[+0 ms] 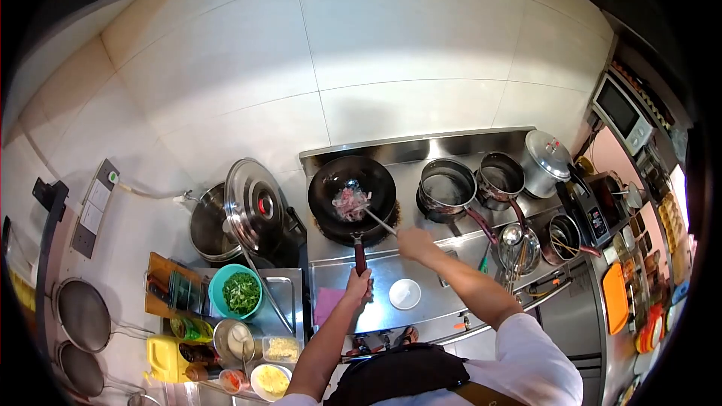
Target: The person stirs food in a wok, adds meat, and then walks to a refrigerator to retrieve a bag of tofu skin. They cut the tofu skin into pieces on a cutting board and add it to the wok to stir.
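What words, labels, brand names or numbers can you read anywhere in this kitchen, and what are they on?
None can be read.
The yellow bottle shows no legible label.
The black cooker has a control panel, too small to read.
The microwave shows no legible marking.
The wall switches show only a green dot.

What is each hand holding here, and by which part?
The left hand grips the wok by the end of its handle. The right hand holds a ladle by its handle's far end, bowl in the wok.
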Motion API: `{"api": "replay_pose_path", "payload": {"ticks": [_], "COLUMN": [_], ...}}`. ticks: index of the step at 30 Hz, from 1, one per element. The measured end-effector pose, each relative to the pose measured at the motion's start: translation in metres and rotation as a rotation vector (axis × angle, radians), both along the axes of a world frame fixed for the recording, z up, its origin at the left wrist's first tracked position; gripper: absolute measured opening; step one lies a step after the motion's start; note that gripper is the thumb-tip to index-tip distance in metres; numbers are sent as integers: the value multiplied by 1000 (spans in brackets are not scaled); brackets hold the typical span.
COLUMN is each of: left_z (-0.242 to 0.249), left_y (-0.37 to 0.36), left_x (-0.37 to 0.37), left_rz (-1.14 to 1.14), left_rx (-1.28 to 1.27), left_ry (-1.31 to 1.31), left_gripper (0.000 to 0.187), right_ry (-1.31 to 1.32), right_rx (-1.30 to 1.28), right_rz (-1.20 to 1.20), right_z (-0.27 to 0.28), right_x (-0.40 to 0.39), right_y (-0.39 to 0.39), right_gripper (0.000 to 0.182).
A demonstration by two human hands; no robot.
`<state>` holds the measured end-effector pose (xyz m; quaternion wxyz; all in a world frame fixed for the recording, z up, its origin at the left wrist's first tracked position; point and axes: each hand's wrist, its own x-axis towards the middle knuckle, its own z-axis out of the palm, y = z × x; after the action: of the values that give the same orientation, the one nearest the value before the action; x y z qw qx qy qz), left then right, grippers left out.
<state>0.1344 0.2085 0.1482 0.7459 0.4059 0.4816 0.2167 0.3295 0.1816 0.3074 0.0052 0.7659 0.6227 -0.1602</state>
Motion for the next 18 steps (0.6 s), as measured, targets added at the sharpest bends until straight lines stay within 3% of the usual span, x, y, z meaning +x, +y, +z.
{"api": "replay_pose_path", "payload": {"ticks": [3,8,11,14,18], "left_z": [2,2,-3,0,3], "left_y": [-2,1,1,1,1], "left_x": [-1,-2,-1,-2,-4], "left_rz": [-2,-16,-3,-14,-5], "left_rx": [0,8,-2,-8,-31], "left_ry": [31,32,37,24,13], "left_gripper": [24,25,25,25,25], "right_ry": [22,8,59,68,46], "right_rx": [46,8,132,101,-14], "right_rz": [-86,-55,-91,-66,-71], "right_z": [-11,26,-5,-34,-7], "right_x": [-6,0,-8,-17,-12], "right_y": [6,9,22,28,17], "right_gripper": [24,25,25,25,24]}}
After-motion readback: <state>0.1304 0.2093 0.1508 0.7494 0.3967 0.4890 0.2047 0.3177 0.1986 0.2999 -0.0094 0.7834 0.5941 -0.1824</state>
